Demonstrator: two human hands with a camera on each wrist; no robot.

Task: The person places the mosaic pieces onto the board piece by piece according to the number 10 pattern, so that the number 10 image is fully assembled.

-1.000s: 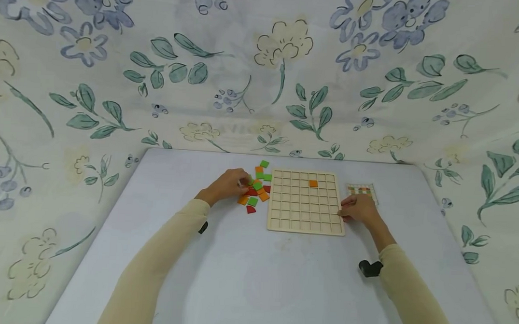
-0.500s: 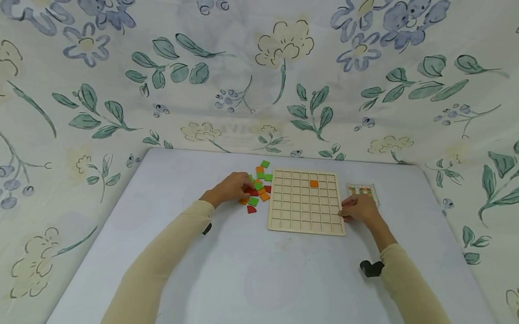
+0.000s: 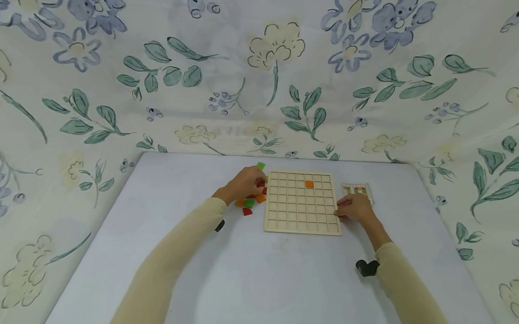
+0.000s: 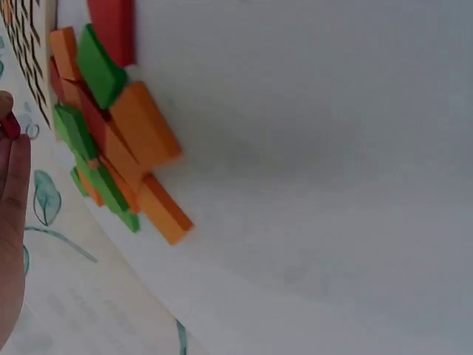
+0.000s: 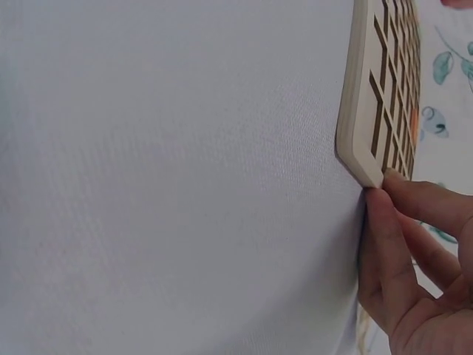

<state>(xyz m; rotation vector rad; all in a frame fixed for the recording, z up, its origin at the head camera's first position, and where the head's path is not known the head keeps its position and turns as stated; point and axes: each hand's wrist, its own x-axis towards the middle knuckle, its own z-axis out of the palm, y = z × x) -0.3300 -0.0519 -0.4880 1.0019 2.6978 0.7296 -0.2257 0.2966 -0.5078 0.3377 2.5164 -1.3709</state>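
My left hand (image 3: 244,183) is at the left edge of the wooden grid board (image 3: 298,209), over the loose tiles. In the left wrist view its thumb and fingers pinch a small red tile (image 4: 10,126), raised above the table. Beneath and beside it lie several green, orange and red tiles, among them an orange tile (image 4: 144,126) and a red quarter-round tile (image 3: 247,211); the hand hides part of the pile in the head view. My right hand (image 3: 355,208) grips the board's right edge between thumb and fingers. One orange tile (image 3: 309,184) sits in a cell in the upper part of the board.
A small card with a coloured grid pattern (image 3: 358,188) lies right of the board, partly covered by the right hand. The white table (image 3: 271,283) reaches back to a flower-printed cloth (image 3: 227,93). Black wrist-worn devices hang below both sleeves.
My left hand has moved right and slightly up, from the pile's left side to the board's edge, with a red tile now in its fingers. My right hand stays on the board. The view has shifted slightly.
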